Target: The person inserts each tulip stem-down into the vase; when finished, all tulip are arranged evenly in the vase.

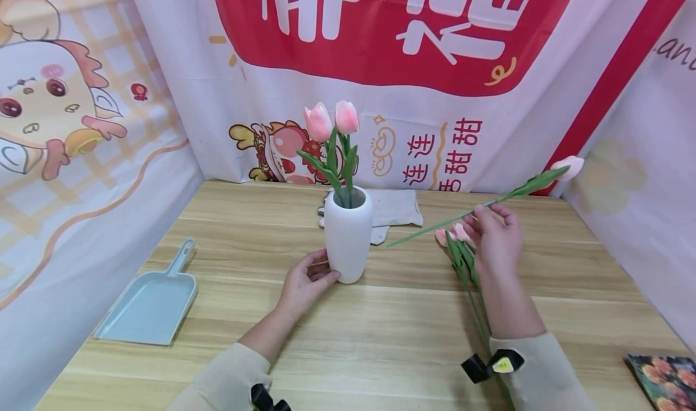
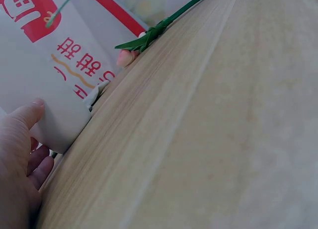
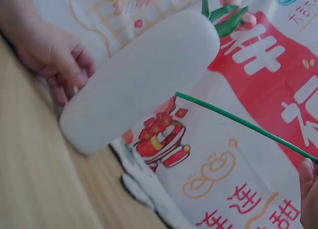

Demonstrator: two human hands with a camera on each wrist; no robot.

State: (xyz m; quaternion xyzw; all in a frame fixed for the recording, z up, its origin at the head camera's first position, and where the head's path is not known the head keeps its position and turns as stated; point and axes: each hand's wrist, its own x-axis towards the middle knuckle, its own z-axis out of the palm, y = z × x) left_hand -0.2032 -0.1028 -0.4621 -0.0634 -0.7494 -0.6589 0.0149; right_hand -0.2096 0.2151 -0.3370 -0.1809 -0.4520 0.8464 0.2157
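A white vase [image 1: 348, 239] stands upright on the wooden table, with two pink tulips [image 1: 333, 121] in it. My left hand [image 1: 307, 281] holds the vase low on its left side; in the left wrist view, the thumb [image 2: 31, 112] lies against the white wall. Between the thumb and fingers of my right hand [image 1: 497, 242] is the stem of a single pale pink tulip [image 1: 530, 185]. Its bloom points up to the right, and the bare stem end slants down toward the vase. More pink tulips [image 1: 462, 257] lie on the table under the right forearm, which partly hides them.
Behind the vase lies a pair of whitish gloves [image 1: 397, 207]. A light blue dustpan [image 1: 149, 305] rests at the left of the table [image 1: 348, 350]. At the front right corner is a flower-printed item [image 1: 666, 378]. Printed cloth [image 1: 326, 54] hangs along the back and sides.
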